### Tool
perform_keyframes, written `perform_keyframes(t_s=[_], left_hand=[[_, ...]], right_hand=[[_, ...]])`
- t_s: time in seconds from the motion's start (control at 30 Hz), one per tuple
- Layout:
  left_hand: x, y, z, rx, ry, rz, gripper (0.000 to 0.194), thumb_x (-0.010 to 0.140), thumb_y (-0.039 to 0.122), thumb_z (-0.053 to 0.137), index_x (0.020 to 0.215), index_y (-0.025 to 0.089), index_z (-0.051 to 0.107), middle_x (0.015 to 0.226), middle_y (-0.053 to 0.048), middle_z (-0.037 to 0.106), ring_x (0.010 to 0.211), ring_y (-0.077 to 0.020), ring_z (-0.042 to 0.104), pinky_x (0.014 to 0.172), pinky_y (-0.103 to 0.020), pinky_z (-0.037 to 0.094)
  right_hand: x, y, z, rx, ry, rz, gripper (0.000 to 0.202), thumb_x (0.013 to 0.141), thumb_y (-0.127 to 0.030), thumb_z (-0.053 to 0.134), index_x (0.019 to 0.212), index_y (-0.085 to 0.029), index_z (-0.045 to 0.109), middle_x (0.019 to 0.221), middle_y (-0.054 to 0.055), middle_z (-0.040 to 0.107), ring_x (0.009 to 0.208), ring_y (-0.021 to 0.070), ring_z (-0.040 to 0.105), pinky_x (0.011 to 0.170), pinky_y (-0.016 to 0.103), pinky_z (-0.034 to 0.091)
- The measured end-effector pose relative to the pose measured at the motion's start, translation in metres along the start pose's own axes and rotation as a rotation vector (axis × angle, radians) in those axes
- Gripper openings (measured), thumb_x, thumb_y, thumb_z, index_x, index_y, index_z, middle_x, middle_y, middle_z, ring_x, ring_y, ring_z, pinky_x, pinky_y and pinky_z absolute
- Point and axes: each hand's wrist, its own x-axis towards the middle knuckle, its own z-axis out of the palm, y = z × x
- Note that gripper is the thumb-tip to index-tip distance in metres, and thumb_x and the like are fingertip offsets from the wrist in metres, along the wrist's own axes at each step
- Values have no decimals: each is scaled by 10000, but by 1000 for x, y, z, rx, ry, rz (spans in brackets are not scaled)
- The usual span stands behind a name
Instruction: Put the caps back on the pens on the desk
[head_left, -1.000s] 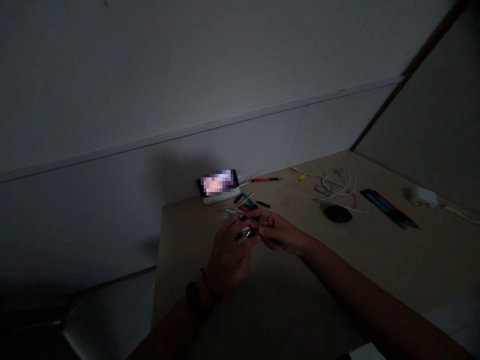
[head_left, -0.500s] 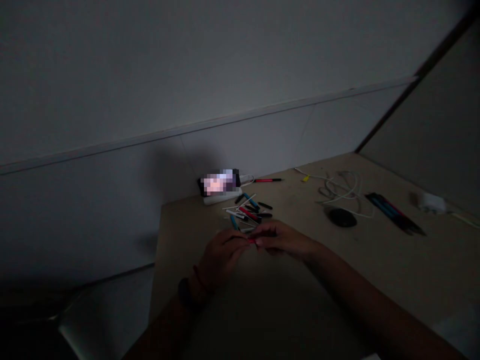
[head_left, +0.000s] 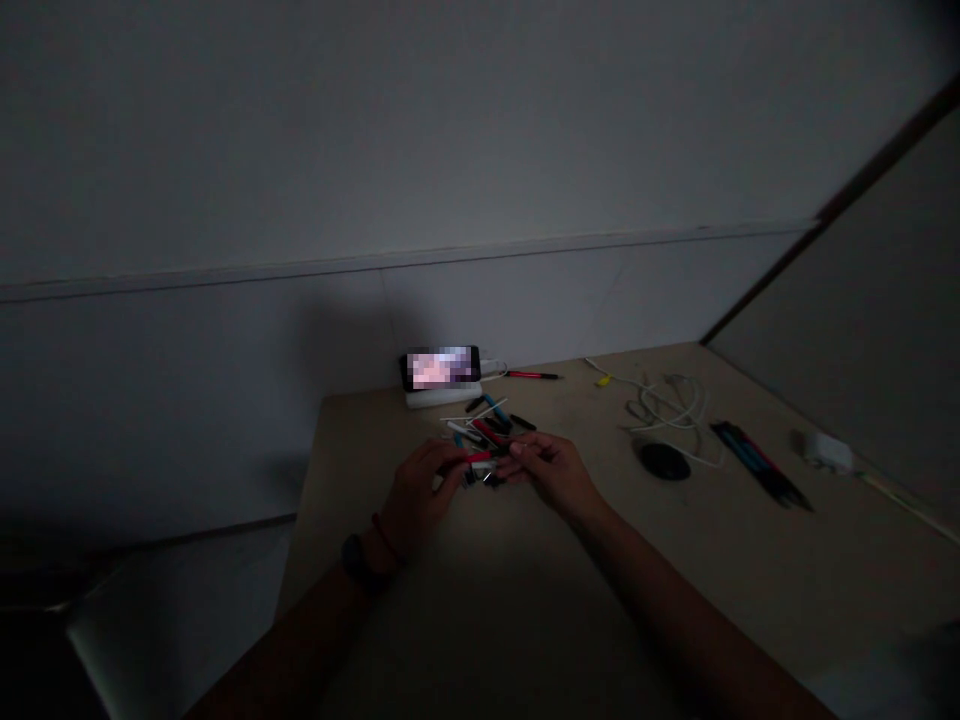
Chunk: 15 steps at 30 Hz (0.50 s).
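Note:
My left hand point(head_left: 426, 485) pinches the left end of a red pen piece point(head_left: 478, 457). At its other end, my right hand point(head_left: 546, 470) has its thumb and fingers closed on a dark part that meets the red piece. Just beyond both hands lies a loose pile of pen parts, with a blue barrel point(head_left: 497, 410), a black piece point(head_left: 523, 423), a red barrel point(head_left: 487, 432) and thin white refills. Several small dark and white parts lie under the held piece, partly hidden by my fingers.
Against the wall a lit phone point(head_left: 441, 369) leans on a white stand point(head_left: 444, 396). A red pen point(head_left: 532, 375) lies to its right. Farther right are a coiled white cable point(head_left: 667, 400), a black mouse point(head_left: 664, 461), dark pens point(head_left: 761, 466) and a white adapter point(head_left: 827, 452).
My hands have moved apart, and more of the red piece shows between them, with a dark part at its right end. The view has tilted slightly.

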Motion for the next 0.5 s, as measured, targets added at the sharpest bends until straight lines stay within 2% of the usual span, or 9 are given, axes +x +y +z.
perform_keyframes(t_s=[0.1, 0.2, 0.33, 0.5], left_hand=[[-4, -1, 2, 9, -69, -11, 125, 919, 224, 651, 1040, 195, 661, 990, -70, 707, 907, -187, 682, 776, -305, 564], [-10, -1, 3, 29, -144, -71, 176, 881, 284, 707, 1029, 205, 655, 964, -50, 715, 857, -184, 684, 728, -288, 551], [-12, -1, 4, 40, -176, -162, 176, 885, 320, 709, 1013, 207, 666, 940, -31, 734, 836, -181, 691, 739, -284, 542], [-10, -1, 2, 41, -245, -153, 184, 952, 358, 616, 970, 202, 712, 925, -38, 742, 822, -169, 678, 743, -265, 517]], right_hand=[[-3, 0, 4, -94, 17, -43, 483, 685, -648, 800, 774, -190, 673, 698, 76, 751, 594, 235, 717, 575, 363, 593], [-9, 0, 10, -204, 31, -136, 462, 780, -654, 716, 717, -203, 640, 651, 58, 714, 546, 203, 663, 551, 336, 546], [-15, -1, 11, -439, 50, -283, 521, 873, -632, 614, 580, -205, 562, 524, 12, 583, 502, 148, 540, 527, 281, 426], [-13, 2, 6, -563, 36, -291, 601, 914, -653, 516, 516, -202, 507, 475, -7, 487, 483, 135, 465, 522, 276, 352]])
